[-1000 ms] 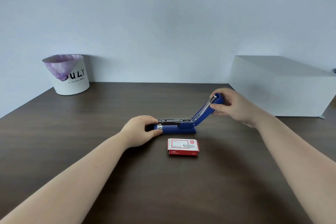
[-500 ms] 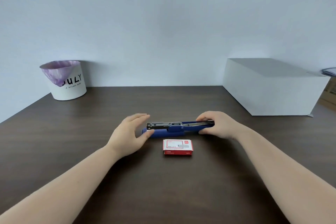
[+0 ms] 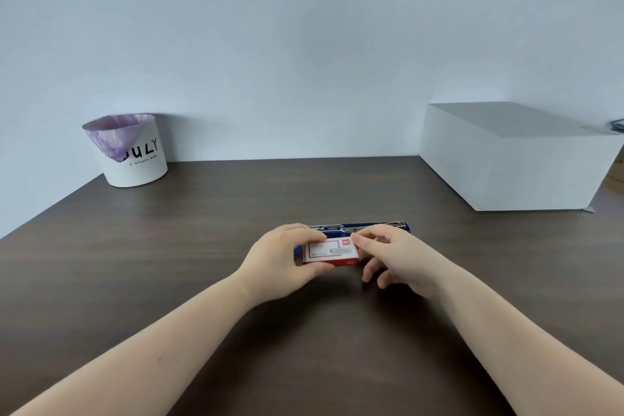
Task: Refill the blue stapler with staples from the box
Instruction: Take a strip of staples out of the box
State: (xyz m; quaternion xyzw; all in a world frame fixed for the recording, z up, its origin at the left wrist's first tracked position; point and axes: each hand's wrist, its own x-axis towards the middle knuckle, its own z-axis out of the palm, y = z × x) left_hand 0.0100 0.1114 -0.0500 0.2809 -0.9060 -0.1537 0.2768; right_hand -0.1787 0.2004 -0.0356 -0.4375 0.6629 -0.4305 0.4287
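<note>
stapler (image 3: 373, 226) lying open flat on table (image 3: 202, 246), just behind box (image 3: 330, 253) | box gripped by left hand (image 3: 280, 263), shut (no staples out yet) | right hand (image 3: 395, 255) pinching box end, other fingers loose | left: open box, load, close

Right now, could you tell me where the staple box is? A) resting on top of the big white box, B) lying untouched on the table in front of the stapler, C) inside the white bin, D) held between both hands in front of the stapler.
D: the left hand grips the staple box at its left end and the right hand pinches its right end, with the blue stapler lying opened flat just behind it.
</note>
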